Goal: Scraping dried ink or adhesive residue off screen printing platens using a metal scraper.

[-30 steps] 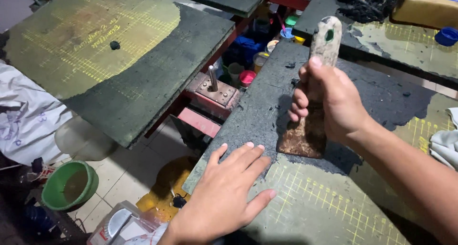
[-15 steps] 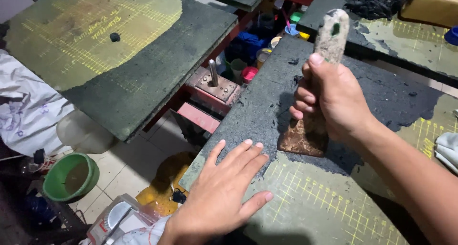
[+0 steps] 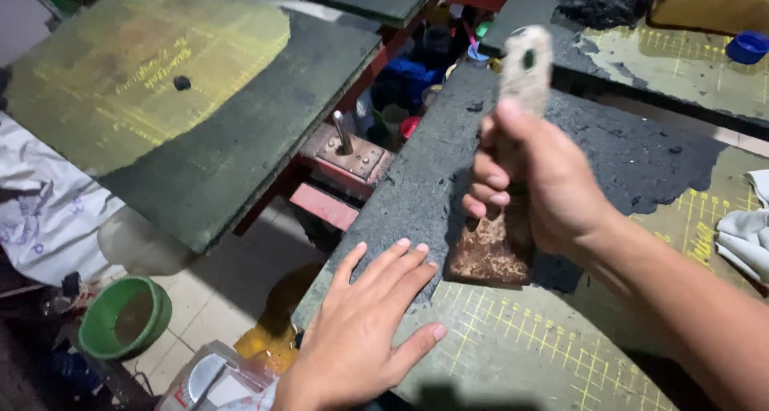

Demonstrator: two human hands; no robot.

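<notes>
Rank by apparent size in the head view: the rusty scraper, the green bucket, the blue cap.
1. Rusty scraper, nearest the camera, so its lead is unsure.
2. Green bucket.
3. Blue cap, clearly smallest.

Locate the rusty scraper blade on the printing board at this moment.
In the head view, the scraper stands centre-right on the dark board, gripped by the right hand, just right of the flat left hand.
</notes>
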